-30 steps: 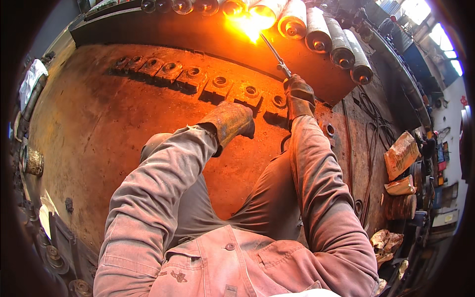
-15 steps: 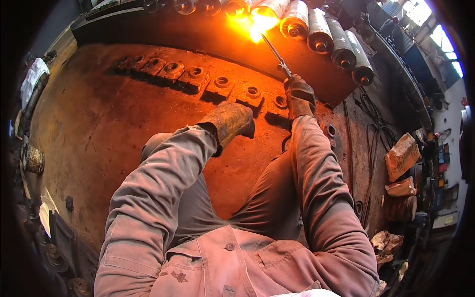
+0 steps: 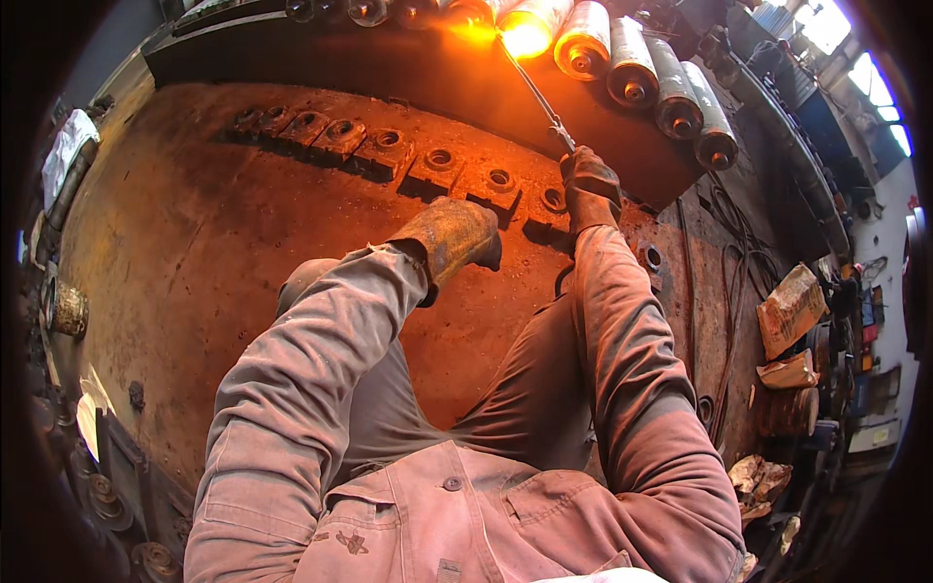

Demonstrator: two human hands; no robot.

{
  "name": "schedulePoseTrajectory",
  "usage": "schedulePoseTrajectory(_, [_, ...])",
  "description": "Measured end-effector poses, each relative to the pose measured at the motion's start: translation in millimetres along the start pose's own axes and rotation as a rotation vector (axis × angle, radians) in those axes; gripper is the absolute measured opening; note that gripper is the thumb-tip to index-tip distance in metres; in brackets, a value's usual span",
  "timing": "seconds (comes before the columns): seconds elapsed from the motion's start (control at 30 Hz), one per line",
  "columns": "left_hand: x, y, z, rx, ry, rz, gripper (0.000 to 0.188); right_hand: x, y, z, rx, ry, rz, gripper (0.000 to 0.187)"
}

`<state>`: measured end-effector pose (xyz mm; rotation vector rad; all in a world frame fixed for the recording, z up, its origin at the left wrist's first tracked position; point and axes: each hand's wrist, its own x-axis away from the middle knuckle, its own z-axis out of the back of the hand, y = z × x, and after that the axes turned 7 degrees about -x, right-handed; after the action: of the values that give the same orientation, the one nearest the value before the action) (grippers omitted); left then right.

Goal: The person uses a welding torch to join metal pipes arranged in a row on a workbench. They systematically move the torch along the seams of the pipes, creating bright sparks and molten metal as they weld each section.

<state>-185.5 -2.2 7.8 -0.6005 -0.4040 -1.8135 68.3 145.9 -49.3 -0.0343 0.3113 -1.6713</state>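
Note:
My right hand point(image 3: 590, 183), in a dark work glove, is closed around the handle of a long, thin gas torch point(image 3: 540, 99). The torch reaches up and away to the end of a metal cylinder point(image 3: 550, 12), where a bright yellow-orange flame glares and washes out detail. More cylinders point(image 3: 584, 41) lie side by side in a row, with their round ends facing me. My left hand point(image 3: 452, 238), in a worn, brownish-yellow glove, hangs over my knees, nearest to the metal blocks. Its fingers point down and are mostly hidden, so their grip does not show.
Several metal blocks with round holes point(image 3: 434, 171) stand in a line across the rusty floor plate point(image 3: 194, 243). Dark hoses point(image 3: 741, 243) coil at the right, near torn paper sacks point(image 3: 792, 309). A metal can point(image 3: 68, 309) sits at the far left.
The torch tip has shifted slightly left and up along the cylinder ends. The flare at its tip looks smaller. Both hands stay nearly where they were.

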Motion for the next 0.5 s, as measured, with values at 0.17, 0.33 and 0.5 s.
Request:
schedulePoseTrajectory(0.17, [10, 8, 11, -0.007, -0.028, 0.025, 0.066, 11, -7, 26, -0.068, -0.094, -0.088, 0.051])
schedulePoseTrajectory(0.33, [5, 8, 10, -0.009, -0.031, 0.05, 0.068, 8, -7, 32, -0.099, -0.121, -0.158, 0.046])
schedulePoseTrajectory(0.5, [2, -6, -4, 0.027, 0.071, -0.027, 0.07, 7, -15, 29, -0.098, -0.148, -0.181, 0.049])
